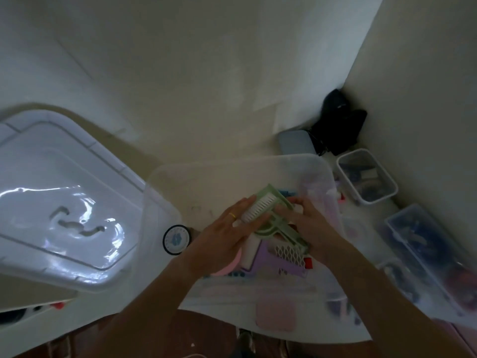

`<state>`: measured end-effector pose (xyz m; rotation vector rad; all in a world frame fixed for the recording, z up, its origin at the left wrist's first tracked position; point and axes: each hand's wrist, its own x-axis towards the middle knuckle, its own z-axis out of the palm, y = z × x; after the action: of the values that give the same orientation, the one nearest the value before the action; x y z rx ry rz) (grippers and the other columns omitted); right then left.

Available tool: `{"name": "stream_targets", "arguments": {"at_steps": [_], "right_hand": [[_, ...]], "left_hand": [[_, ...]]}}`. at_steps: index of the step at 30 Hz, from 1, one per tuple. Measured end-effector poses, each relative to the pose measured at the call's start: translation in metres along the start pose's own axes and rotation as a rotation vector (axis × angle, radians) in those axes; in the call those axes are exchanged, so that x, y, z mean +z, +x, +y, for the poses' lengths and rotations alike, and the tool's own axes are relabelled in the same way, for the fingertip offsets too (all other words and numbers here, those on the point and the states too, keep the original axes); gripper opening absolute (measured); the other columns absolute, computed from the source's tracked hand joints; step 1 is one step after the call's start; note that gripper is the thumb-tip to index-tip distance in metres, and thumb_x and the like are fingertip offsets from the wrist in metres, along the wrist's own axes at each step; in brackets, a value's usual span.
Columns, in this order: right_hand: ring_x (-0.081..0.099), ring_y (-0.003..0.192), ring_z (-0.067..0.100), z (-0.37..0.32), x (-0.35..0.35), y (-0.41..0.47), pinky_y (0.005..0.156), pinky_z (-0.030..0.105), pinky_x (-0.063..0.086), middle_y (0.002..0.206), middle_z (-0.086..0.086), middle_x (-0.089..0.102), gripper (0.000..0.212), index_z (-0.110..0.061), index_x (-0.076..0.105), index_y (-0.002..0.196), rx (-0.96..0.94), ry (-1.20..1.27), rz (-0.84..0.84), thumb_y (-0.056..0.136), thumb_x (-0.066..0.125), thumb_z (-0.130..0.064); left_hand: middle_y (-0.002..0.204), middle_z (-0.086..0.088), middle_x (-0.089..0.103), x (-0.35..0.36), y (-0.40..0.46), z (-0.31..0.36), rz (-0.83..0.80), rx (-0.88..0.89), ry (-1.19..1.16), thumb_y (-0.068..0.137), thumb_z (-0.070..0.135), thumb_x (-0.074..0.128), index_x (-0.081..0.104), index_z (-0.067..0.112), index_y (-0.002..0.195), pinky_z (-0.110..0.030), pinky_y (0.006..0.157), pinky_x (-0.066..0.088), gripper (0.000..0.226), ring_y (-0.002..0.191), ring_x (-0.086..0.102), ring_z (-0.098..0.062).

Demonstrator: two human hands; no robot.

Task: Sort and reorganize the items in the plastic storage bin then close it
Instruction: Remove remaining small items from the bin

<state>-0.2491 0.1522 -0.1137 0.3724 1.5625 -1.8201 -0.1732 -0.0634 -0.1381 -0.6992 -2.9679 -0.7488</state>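
**Both hands on a green holder over the open bin**

The white lid point(59, 202) lies far left, off the clear plastic storage bin point(160, 202). Above the bin, the left hand point(227, 233) closes its fingers point(242, 205) on a white-bristled brush point(255, 208) set in a green plastic holder point(278, 223); the right hand point(315, 228) grips the holder's other side. A purple item point(265, 259) lies below. Smaller clear containers point(366, 177) stand right.

Black bag point(338, 122) in wall corner

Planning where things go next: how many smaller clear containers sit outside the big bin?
2: one open container right of the big bin near the wall, one lidded box nearer the person. More may be hidden in the blur.
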Motion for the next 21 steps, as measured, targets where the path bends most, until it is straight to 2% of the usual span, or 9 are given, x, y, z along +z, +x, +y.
{"name": "stream_targets", "arguments": {"at_steps": [2,5,8,10,12,14,17,18,21], "right_hand": [[0.071,0.093,0.029,-0.001,-0.001,-0.02,0.073,0.051,0.06,0.107,0.015,0.066,0.045,-0.017,0.047,0.109,-0.082,-0.094,0.04,0.079,0.079,-0.006],[0.07,0.09,0.025,-0.003,-0.018,-0.051,0.07,0.046,0.062,0.106,0.017,0.066,0.049,-0.014,0.045,0.113,-0.176,-0.053,0.113,0.078,0.077,0.0],[0.07,0.091,0.032,-0.008,-0.05,-0.087,0.071,0.046,0.061,0.102,0.021,0.069,0.05,-0.012,0.045,0.118,-0.266,-0.036,0.141,0.08,0.075,0.003],[0.07,0.09,0.037,-0.01,-0.075,-0.113,0.072,0.052,0.06,0.101,0.023,0.07,0.049,-0.011,0.045,0.118,-0.299,0.018,0.144,0.081,0.072,0.007],[0.071,0.086,0.033,-0.01,-0.097,-0.132,0.069,0.045,0.062,0.098,0.02,0.072,0.047,-0.011,0.047,0.116,-0.318,0.058,0.186,0.08,0.072,0.008],[0.072,0.087,0.032,-0.01,-0.126,-0.151,0.07,0.04,0.062,0.097,0.018,0.073,0.046,-0.015,0.049,0.117,-0.318,0.09,0.237,0.081,0.073,0.002],[0.072,0.089,0.038,0.001,-0.181,-0.171,0.077,0.047,0.061,0.097,0.019,0.074,0.046,-0.023,0.053,0.121,-0.205,0.117,0.37,0.082,0.075,-0.015],[0.072,0.088,0.039,0.009,-0.201,-0.176,0.077,0.048,0.06,0.097,0.017,0.074,0.043,-0.022,0.056,0.12,-0.157,0.114,0.441,0.082,0.076,-0.019],[0.071,0.073,0.031,0.036,-0.253,-0.18,0.063,0.035,0.055,0.088,0.017,0.074,0.024,-0.007,0.067,0.111,-0.105,0.144,0.635,0.088,0.071,-0.013]], "left_hand": [[0.167,-0.006,0.007,-0.005,0.006,0.017,-0.029,0.039,0.012,0.1,0.005,0.048,0.036,0.031,0.153,-0.046,0.118,0.033,0.06,0.154,0.005,-0.028],[0.167,-0.001,0.003,-0.006,0.014,0.05,0.034,-0.062,-0.177,0.097,0.021,0.052,0.046,0.033,0.148,-0.043,0.12,0.026,0.052,0.154,0.004,-0.025],[0.158,0.007,0.028,-0.005,0.031,0.097,0.192,-0.268,-0.578,0.095,0.039,0.062,0.047,0.034,0.144,-0.041,0.107,0.047,0.052,0.145,0.034,-0.015],[0.139,0.012,0.052,-0.005,0.054,0.126,0.259,-0.452,-0.713,0.083,0.043,0.077,0.049,0.039,0.138,-0.036,0.089,0.059,0.062,0.122,0.058,-0.008],[0.118,0.013,0.068,0.0,0.077,0.148,0.208,-0.578,-0.829,0.068,0.039,0.087,0.057,0.039,0.127,-0.039,0.082,0.061,0.066,0.101,0.07,-0.009],[0.104,0.008,0.074,0.012,0.1,0.18,0.152,-0.632,-0.912,0.065,0.026,0.09,0.064,0.034,0.113,-0.039,0.081,0.062,0.055,0.09,0.073,-0.009],[0.098,0.003,0.073,0.041,0.136,0.228,0.158,-0.679,-1.0,0.074,0.009,0.086,0.062,0.021,0.111,-0.026,0.071,0.061,0.046,0.08,0.073,-0.007],[0.096,0.003,0.072,0.055,0.148,0.238,0.168,-0.689,-0.985,0.073,0.008,0.086,0.059,0.021,0.11,-0.028,0.071,0.062,0.047,0.078,0.073,-0.008],[0.092,0.001,0.071,0.111,0.18,0.255,0.13,-0.788,-0.963,0.066,0.014,0.091,0.054,0.025,0.102,-0.041,0.077,0.062,0.053,0.08,0.072,-0.014]]}}
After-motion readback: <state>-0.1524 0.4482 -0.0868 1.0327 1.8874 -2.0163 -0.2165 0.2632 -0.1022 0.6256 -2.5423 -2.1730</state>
